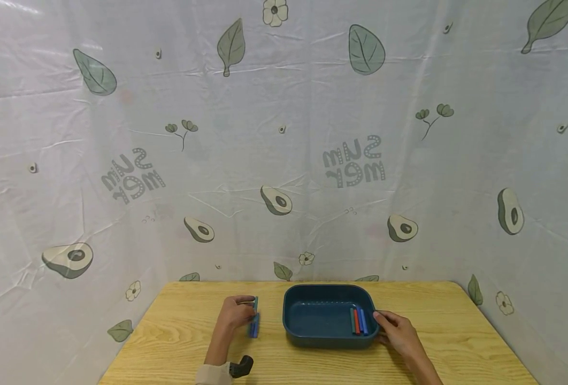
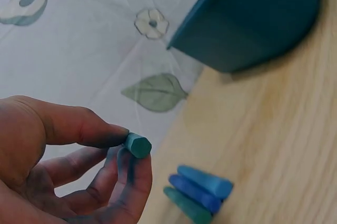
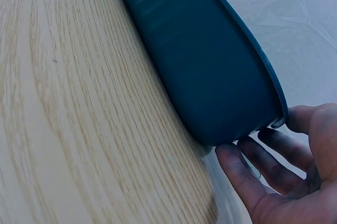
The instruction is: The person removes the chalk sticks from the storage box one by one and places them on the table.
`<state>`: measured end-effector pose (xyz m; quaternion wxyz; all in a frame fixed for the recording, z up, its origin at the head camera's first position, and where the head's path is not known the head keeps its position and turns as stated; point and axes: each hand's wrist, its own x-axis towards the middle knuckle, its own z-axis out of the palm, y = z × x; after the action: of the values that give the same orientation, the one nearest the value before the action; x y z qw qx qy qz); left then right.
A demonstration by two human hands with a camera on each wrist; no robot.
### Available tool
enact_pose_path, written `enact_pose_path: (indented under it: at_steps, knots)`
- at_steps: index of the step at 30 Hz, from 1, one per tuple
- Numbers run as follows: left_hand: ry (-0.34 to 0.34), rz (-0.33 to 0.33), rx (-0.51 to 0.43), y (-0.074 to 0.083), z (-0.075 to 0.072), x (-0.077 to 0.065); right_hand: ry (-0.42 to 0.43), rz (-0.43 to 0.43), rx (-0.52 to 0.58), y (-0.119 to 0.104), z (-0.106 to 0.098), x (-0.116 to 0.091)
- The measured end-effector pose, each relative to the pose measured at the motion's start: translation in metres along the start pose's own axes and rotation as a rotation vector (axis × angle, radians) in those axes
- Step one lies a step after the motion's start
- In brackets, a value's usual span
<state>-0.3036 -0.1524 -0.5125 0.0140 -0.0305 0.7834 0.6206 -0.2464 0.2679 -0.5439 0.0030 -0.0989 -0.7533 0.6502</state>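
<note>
My left hand pinches a green six-sided stick, resembling a crayon or chalk, between thumb and fingers, with one end facing the left wrist camera. Below it on the table lie a light blue stick, a darker blue stick and another green stick, side by side. My right hand holds the right end of a dark teal bin, its thumb at the rim and its fingers against the outer wall. Inside, at the right, lie a green stick, a red stick and blue ones.
The bin stands on a wood-grain table, right of the loose sticks. Behind the table hangs a pale printed curtain, which also closes in both sides. A black bracket sticks out from the left wrist.
</note>
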Motion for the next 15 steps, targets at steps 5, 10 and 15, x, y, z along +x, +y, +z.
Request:
enact_pose_path:
  at_steps: [5,10,15]
  knots:
    - [0.024,-0.023,0.067,-0.012,-0.006,-0.001,-0.001,0.007,-0.006,-0.001,0.0,0.0]
    - [0.06,-0.032,0.119,-0.024,-0.009,0.0,0.001,0.016,-0.007,-0.001,0.0,0.001]
    - [0.105,-0.039,0.154,-0.03,-0.011,0.0,-0.004,0.019,-0.003,0.001,-0.001,0.002]
